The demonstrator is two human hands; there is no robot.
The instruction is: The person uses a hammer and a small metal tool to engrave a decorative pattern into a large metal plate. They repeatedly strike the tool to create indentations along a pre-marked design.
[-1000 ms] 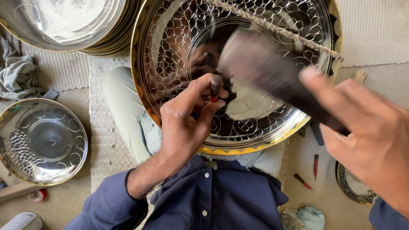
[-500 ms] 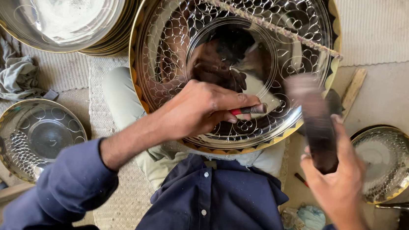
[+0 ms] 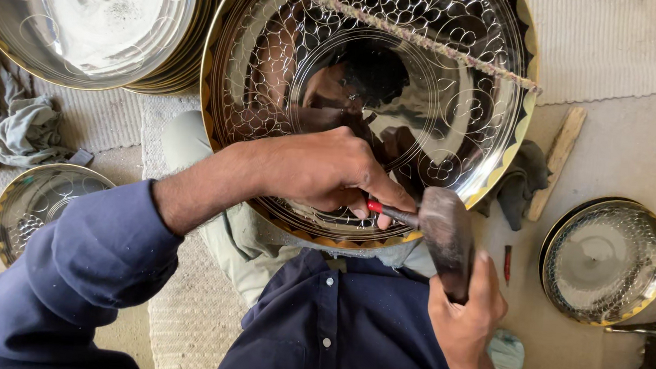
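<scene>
Tray-engraving is the work shown — a big shiny round metal tray [image 3: 367,93] with a gold-and-black rim leans tilted over the person's lap, its lower edge close to the shirt.

Nearest, the right hand [image 3: 465,315] is clenched around the handle of a dark hammer [image 3: 446,230], whose head sits right at the end of a thin chisel [image 3: 389,211] with a red band. The left hand [image 3: 329,169] pinches that chisel between fingers and thumb, knuckles resting on the tray near its lower rim, the tip hidden under the fingers.

To do this well, I judge the chisel should stay firmly braced by the resting hand, so each tap lands square on its end and the line joins the looped pattern already cut. Light, even taps seem wiser than hard ones — the polished metal would show any slip. The tray should stay pressed against the legs so it does not rock.

Farther out, a smaller patterned tray [image 3: 606,260] lies on the floor towards the right edge, another small tray [image 3: 38,203] at the left edge, and a stack of large trays [image 3: 90,13] fills the far left corner. A braided cord [image 3: 389,28] crosses the top of the worked tray.
</scene>
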